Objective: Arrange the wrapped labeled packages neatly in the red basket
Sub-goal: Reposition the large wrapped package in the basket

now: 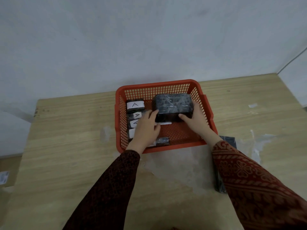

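The red basket [159, 84] stands on the wooden table against the wall. A large black wrapped package [172, 105] sits in its back right part, with my left hand [146, 128] on its left side and my right hand [194, 118] on its right front corner. Along the basket's left wall lies a row of small black packages with white "A" labels [135, 105]; the nearer ones are partly hidden by my left hand. One small dark package [162, 141] lies by the basket's front wall. A white label strip [165, 123] shows under the large package.
Another black wrapped package [228, 141] lies on the table [69, 146] right of the basket, mostly hidden by my right sleeve. A grey wall rises just behind the basket. A cardboard box [6, 173] is off the table's left edge.
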The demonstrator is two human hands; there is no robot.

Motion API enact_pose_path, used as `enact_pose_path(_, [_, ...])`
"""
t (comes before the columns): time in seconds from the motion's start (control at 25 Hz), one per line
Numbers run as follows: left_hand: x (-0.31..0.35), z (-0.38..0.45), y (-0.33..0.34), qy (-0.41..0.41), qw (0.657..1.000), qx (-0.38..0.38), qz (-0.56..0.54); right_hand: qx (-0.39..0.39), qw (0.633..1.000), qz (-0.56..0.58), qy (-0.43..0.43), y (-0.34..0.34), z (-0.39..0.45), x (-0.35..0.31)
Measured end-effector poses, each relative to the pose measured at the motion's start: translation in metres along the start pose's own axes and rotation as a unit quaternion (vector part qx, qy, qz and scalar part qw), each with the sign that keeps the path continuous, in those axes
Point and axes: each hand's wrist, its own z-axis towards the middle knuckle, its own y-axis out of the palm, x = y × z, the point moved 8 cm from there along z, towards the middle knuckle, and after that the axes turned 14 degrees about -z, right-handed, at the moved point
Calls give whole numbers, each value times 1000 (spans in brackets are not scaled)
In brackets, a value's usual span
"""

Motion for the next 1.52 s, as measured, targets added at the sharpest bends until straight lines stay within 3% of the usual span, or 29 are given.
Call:
enact_pose_path(0.08, [2,13,19,-38,998,-30,-40,-32,999,29,5,9,7,1])
enact_pose_path(0.16, [3,20,24,-67,994,-8,-91,-23,1000,-4,-5,7,10,3])
enact_pose_path(0.24, [3,24,18,-82,988,43,-120,12,992,-107,-69,0,5,-4])
enact_pose_path(0.36, [-4,28,3,-103,983,90,-125,84,945,-257,-183,-13,-5,-24])
enact_pose_path(0.48, [-6,31,-11,-107,977,99,-153,64,944,-242,-214,-26,0,-25])
enact_pose_path(0.76, [2,31,-31,-80,973,131,-171,13,985,-78,-156,-42,10,-26])
enact_pose_path(0.96, [-3,36,-46,-110,950,185,-227,31,979,-116,-167,-51,20,-27])
enact_pose_path(1.16, [-10,27,-25,-131,928,164,-308,8,976,-196,-95,-38,40,-26])
enact_pose_path(1.36, [4,27,-6,-47,944,132,-300,110,970,-202,-74,-39,34,-39])
enact_pose_path(1.52, [6,39,1,-25,972,98,-214,119,972,-187,-79,-35,31,-32])
